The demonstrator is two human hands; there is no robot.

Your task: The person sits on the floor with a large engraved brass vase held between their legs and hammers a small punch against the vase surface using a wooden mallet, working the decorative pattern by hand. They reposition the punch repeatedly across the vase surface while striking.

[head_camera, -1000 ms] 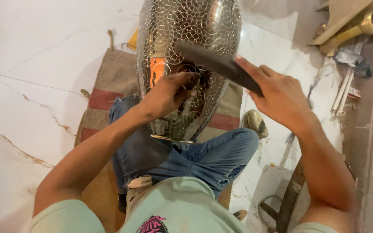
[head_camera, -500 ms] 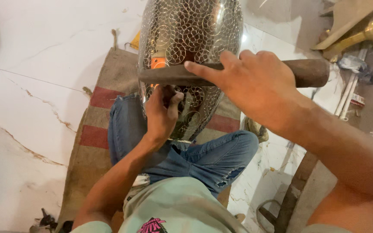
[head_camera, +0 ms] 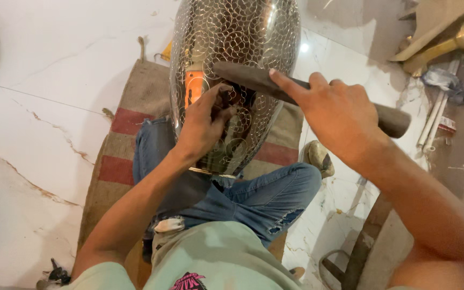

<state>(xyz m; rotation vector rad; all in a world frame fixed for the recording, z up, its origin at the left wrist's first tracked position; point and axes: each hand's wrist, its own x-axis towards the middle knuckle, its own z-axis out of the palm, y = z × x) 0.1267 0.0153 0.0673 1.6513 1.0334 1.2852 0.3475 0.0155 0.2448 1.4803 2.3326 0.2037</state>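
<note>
Marble floor (head_camera: 44, 107), white with brown veins, fills the ground around the seated person, and a burlap mat (head_camera: 135, 107) with red stripes lies on it beneath the blue-jeaned legs (head_camera: 264, 198). Standing on the lap and rising away from the fingers is a large metal vessel (head_camera: 232, 32), egg-shaped and shiny, its whole skin covered with engraved curling circles.

Next in size is the dark rod-shaped striking tool (head_camera: 253, 80), a long blackish bar lying slantwise across the vessel's front. The right hand (head_camera: 339, 113) is clenched round its middle, forefinger stretched along the bar toward the vessel, the thick end sticking out past the knuckles to the right. The bar's narrower end lies just above the fingers of the left hand.

The left hand (head_camera: 205, 121) presses against the vessel's wall, its fingers pinched on a small dark punch (head_camera: 225, 96) whose tip meets the metal; just beside the thumb, on the far side, an orange reflection or handle (head_camera: 193, 86) shows, which of the two I cannot tell.

Well to the right of the right-hand fingers lie a brass pipe fitting (head_camera: 452, 45), some thin metal rods (head_camera: 430, 129) and a crumpled grey rag (head_camera: 441, 80). Nearer the wrist, a small rounded stone-like lump (head_camera: 318, 156) rests on the floor.
</note>
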